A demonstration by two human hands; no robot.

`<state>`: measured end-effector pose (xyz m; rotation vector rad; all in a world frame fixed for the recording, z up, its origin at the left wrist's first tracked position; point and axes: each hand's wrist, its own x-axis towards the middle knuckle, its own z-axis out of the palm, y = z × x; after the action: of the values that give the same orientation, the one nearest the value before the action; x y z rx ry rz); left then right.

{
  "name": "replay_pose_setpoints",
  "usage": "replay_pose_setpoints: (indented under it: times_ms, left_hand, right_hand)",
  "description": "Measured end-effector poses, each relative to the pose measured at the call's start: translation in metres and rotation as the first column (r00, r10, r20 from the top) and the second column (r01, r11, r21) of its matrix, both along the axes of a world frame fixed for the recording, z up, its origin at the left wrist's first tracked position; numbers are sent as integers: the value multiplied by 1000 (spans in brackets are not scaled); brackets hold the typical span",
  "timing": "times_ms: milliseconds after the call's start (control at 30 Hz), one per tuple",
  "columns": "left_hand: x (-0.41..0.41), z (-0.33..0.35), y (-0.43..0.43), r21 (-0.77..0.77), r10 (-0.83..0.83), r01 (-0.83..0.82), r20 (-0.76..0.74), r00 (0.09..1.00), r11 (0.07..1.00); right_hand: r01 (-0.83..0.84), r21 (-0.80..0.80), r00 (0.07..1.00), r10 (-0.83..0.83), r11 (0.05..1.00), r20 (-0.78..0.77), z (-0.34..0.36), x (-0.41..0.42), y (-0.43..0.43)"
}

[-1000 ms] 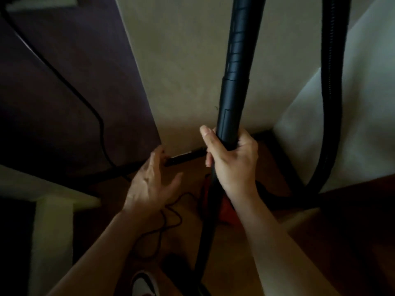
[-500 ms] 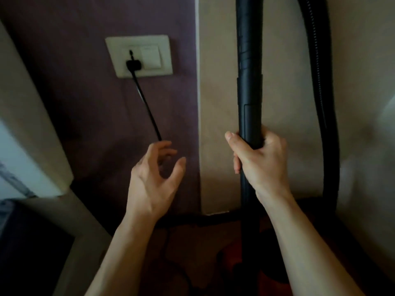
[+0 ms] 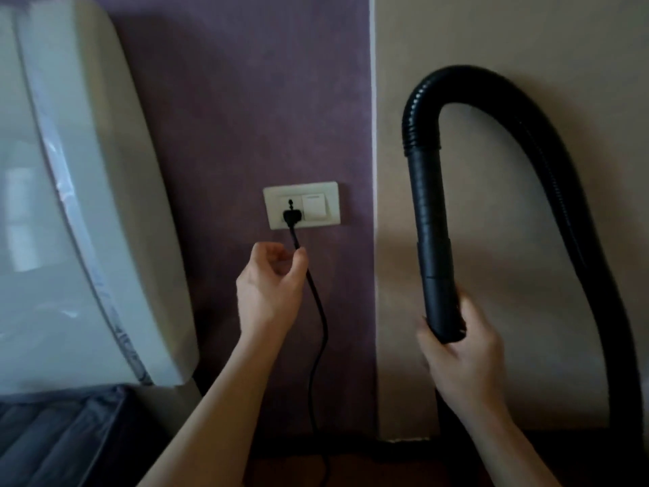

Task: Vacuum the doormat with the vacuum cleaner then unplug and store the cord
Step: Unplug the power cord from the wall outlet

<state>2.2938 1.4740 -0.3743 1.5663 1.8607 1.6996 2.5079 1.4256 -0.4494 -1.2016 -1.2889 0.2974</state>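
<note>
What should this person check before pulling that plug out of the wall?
1. Is the plug seated in the outlet plate: ok, it is in.
2. Is the left hand on the plug body: not ok, its thumb meets the cord just below the plug.
3. Is that hand's hold on the cord closed: cannot tell.
4. Does the right hand grip the vacuum tube: ok.
5. Is the wall switch off: cannot tell.
6. Does the cord hang apart from the vacuum tube: ok.
</note>
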Motion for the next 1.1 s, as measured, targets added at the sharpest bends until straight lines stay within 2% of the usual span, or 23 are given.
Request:
replay_pose_setpoints:
  times_ms: [167,333,400,467,567,700,833,900,967,1033,1100]
  left_hand:
    - [1,21,27,59,44,-33,-185,982,998]
    - [1,33,46,14,35,-34,-30,999,999]
    - [2,38,50,-28,56,-56,-17,998,998]
    - [3,41,52,-114,68,-79,-95,993,990]
    - [7,42,55,-226,74,-150,-315,946,963]
    - [2,37,56,-171,87,-176,-431,898,970]
    - [-13,34,60,-90,29,-74,-427,904,993]
    - [-16,30,49,3,-10,12,-403,915,1000]
    - [-14,17,28,64,-77,118,-448,891,991]
    - [-12,-4,6,21,-176,202,-415,893,979]
    - [-12,-23,-8,-46,-243,240,-294,924,970]
  right_hand:
    - [-16,-20,998,15,1000,-58,3,-2,-2]
    - [-17,-17,997,16,1000,-74,5,-5,-3]
    - [-17,-2,997,17,1000,-80,5,-4,-3]
    - [-18,1,995,18,1000,-98,4,-2,-3]
    - [-26,-23,993,23,999,-119,1,1,-3]
    - [2,2,995,-2,1000,-97,0,3,-5]
    - [48,-4,996,-48,999,-69,0,5,-3]
    - [44,-18,997,-45,999,-57,1,6,-3]
    - [50,-50,997,-53,997,-48,2,7,-3]
    - [65,-49,997,-67,997,-38,1,7,-3]
    - [67,-27,997,-67,997,-23,1,8,-3]
